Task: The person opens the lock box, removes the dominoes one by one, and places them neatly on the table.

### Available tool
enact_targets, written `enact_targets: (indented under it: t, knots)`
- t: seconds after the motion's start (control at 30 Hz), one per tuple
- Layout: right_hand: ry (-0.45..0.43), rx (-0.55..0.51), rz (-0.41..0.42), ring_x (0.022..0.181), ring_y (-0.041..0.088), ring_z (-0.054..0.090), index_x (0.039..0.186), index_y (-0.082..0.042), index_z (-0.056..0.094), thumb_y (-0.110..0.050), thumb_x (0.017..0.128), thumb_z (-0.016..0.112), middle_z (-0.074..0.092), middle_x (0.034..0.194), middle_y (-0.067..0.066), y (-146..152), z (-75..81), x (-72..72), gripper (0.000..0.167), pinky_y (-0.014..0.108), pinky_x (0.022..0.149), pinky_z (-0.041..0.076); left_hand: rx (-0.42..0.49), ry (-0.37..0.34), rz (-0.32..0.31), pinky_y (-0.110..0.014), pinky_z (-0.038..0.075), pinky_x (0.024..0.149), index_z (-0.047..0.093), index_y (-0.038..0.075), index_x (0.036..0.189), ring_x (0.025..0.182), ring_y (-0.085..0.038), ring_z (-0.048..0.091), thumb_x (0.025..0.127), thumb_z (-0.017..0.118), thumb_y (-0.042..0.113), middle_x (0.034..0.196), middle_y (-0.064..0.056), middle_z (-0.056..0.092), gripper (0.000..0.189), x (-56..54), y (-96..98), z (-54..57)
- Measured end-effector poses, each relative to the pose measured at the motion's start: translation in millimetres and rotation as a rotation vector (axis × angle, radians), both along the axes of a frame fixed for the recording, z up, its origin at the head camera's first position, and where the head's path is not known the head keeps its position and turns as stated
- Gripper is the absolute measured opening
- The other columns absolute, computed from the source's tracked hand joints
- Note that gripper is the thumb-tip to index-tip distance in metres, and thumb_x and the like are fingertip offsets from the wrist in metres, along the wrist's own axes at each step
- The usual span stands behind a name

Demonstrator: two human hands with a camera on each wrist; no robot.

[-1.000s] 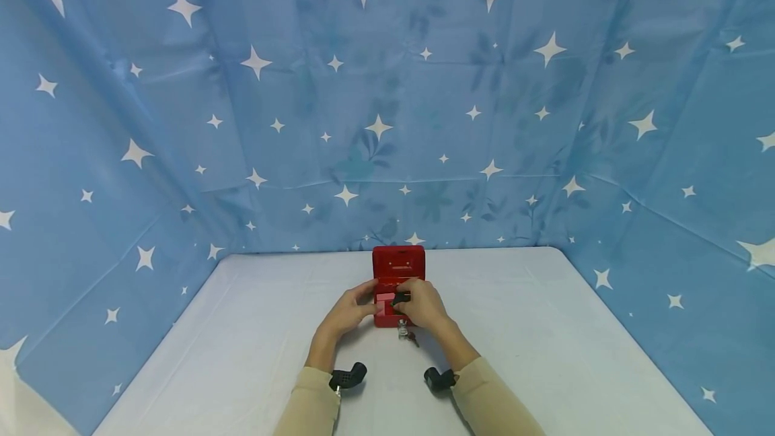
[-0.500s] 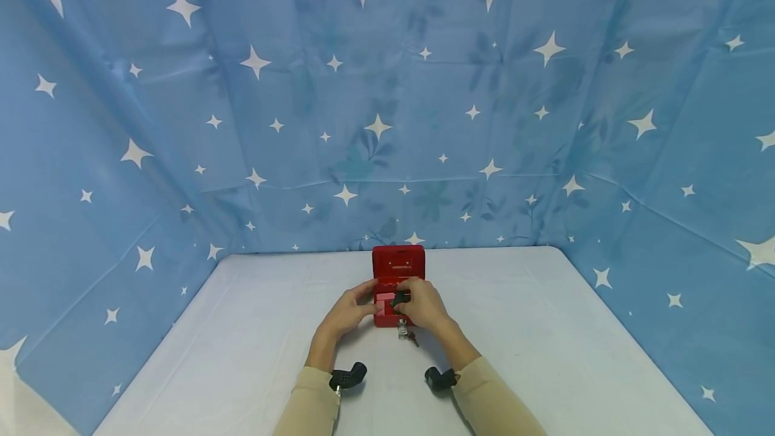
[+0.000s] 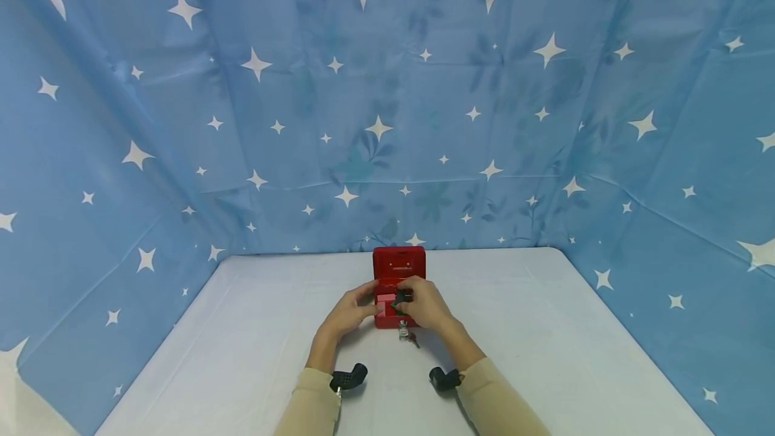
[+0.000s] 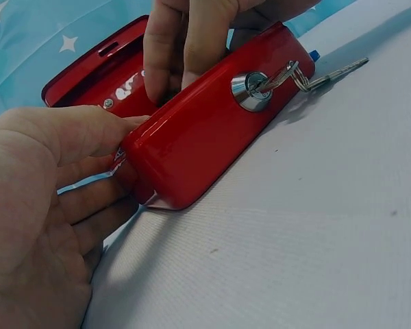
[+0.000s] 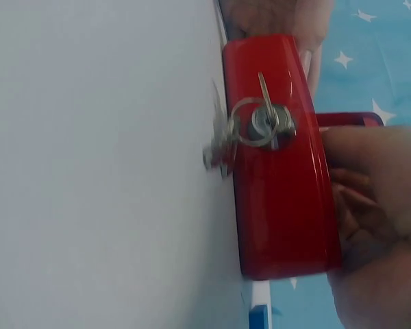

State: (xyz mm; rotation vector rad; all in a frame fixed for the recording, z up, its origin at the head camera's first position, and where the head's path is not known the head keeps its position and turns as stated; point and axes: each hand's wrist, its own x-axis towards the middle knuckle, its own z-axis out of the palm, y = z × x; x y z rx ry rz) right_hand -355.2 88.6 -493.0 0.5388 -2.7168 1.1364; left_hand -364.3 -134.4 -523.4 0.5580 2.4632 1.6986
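Observation:
A small red cash box (image 3: 381, 321) stands on the table with its lid (image 3: 399, 258) raised behind it. My left hand (image 3: 344, 315) grips its left end; in the left wrist view the thumb lies at the rim and the fingers at the side wall (image 4: 140, 185). My right hand (image 3: 424, 303) reaches into the box, a small dark-and-green thing (image 3: 400, 297) pinched between thumb and fingers; its kind is too small to tell. Pink pieces (image 3: 385, 298) lie inside. A key (image 5: 266, 96) sits in the front lock (image 4: 251, 91), a second key (image 4: 339, 74) hanging from its ring.
A white cloth covers the table (image 3: 272, 355). Something small and blue (image 4: 315, 55) shows by the box's right end. Behind and at the sides hangs a blue curtain (image 3: 303, 153) with white stars. A black camera is on each wrist.
My right hand has shifted very slightly up and right, and a bit of green now shows by its thumb. The left hand keeps its place on the box.

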Motion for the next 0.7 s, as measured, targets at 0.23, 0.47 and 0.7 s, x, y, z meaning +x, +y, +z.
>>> enact_targets:
  t: [0.23, 0.47, 0.7]
  knots:
    - [-0.007, -0.079, 0.067, 0.084, 0.016, 0.058, 0.129, -0.002, 0.070, -0.009, 0.088, 0.082, 0.069, 0.127, 0.010, 8.7, 1.0, -3.4, 0.043, 0.025, 0.071, 0.057, 0.012, 0.017, -0.018, -0.066, 0.032, 0.121, 0.042, 0.009, 0.159, 0.150, -0.041, 0.042, 0.097, 0.070, 0.019, 0.160, -0.014, 0.048, 0.069, -1.3, -0.1, -1.3]
    - [-0.033, -0.093, 0.075, 0.086, 0.016, 0.056, 0.131, -0.004, 0.069, -0.011, 0.088, 0.083, 0.068, 0.122, 0.007, 11.5, 2.0, -3.8, 0.045, 0.022, 0.070, 0.056, 0.010, 0.002, -0.010, -0.066, 0.032, 0.121, 0.043, 0.012, 0.159, 0.151, -0.040, 0.040, 0.097, 0.070, 0.020, 0.161, -0.012, 0.048, 0.069, -1.2, 0.5, -0.9]
    - [-0.044, -0.132, 0.047, 0.086, 0.019, 0.056, 0.128, -0.007, 0.069, -0.010, 0.088, 0.083, 0.067, 0.110, 0.005, 14.8, 7.1, -1.5, 0.043, 0.028, 0.072, 0.055, 0.012, -0.003, -0.008, -0.067, 0.031, 0.121, 0.044, 0.013, 0.158, 0.151, -0.039, 0.041, 0.096, 0.071, 0.019, 0.161, -0.011, 0.048, 0.068, -0.6, 0.5, -0.7]
